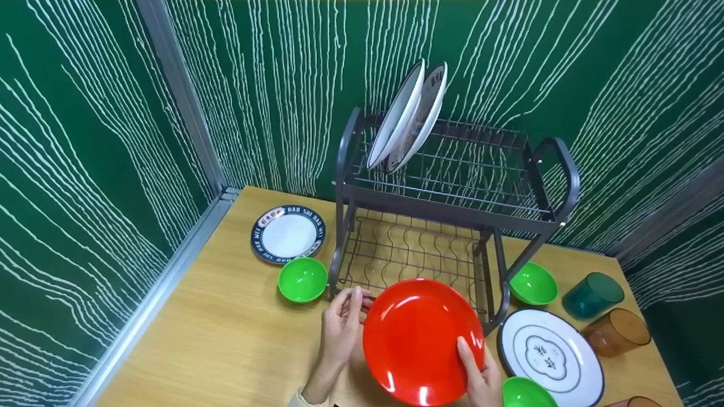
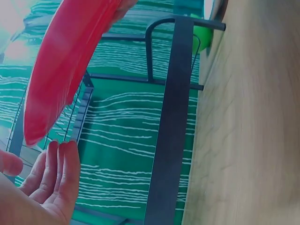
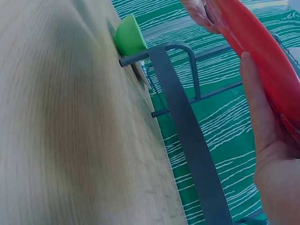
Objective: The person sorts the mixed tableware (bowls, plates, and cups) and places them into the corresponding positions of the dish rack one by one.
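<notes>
A red plate point(image 1: 421, 342) is held up in front of the dish rack point(image 1: 447, 206), its face toward the head camera. My right hand point(image 1: 481, 376) grips its right edge, thumb on the face and fingers behind, seen along the underside in the right wrist view. At the opposite edge is my left hand point(image 1: 341, 328), fingers extended and thumb apart. In the left wrist view the plate's rim point(image 2: 32, 140) comes down close to the gap between that thumb and the fingers point(image 2: 65, 159), which hold nothing. Two white plates point(image 1: 399, 118) lean upright on the rack's upper tier.
Left of the rack lie a dark-rimmed plate point(image 1: 289, 234) and a green bowl point(image 1: 302, 280). On the right are another green bowl point(image 1: 534, 284), a white plate point(image 1: 571, 339), a teal cup point(image 1: 594, 295) and an amber cup point(image 1: 616, 332). Green panels surround the wooden table point(image 1: 226, 339).
</notes>
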A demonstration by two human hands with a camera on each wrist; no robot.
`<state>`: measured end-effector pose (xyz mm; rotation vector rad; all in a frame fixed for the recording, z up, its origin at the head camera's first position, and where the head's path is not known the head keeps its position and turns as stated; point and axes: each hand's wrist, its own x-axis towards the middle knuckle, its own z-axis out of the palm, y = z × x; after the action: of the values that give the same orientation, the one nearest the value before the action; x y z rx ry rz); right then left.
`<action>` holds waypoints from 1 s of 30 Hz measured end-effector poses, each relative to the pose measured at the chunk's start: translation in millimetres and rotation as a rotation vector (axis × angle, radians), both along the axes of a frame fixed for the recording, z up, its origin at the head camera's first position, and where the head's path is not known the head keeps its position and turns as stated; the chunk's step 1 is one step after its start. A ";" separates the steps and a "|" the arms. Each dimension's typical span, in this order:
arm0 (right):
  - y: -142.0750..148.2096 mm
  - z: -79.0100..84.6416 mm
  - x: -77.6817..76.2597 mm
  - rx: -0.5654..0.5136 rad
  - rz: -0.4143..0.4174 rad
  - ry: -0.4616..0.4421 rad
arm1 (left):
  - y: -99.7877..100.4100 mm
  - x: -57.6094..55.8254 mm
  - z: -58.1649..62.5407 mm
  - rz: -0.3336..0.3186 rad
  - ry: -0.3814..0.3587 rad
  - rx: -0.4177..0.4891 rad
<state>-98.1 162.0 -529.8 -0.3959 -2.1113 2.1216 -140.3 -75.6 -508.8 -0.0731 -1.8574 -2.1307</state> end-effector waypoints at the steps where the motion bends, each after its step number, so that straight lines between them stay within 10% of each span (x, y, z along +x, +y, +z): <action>1: 1.3 -0.1 0.2 -0.001 -0.002 0.015 | -0.6 -1.6 -0.1 0.006 0.007 -0.001; 9: 11.9 5.3 0.0 -0.004 -0.065 0.092 | -6.7 -4.1 25.2 0.129 0.023 -0.029; 21: 30.6 22.0 3.4 0.023 -0.187 -0.056 | -23.1 -56.1 -15.4 0.449 0.068 -0.302; 30: 39.1 44.3 2.6 0.092 -0.161 -0.167 | -22.8 -76.8 -27.1 0.422 0.045 -0.334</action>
<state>-95.4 201.1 -485.5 -0.7283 -2.1708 1.9564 -217.1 -98.4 -535.8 0.1792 -1.9745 -1.5205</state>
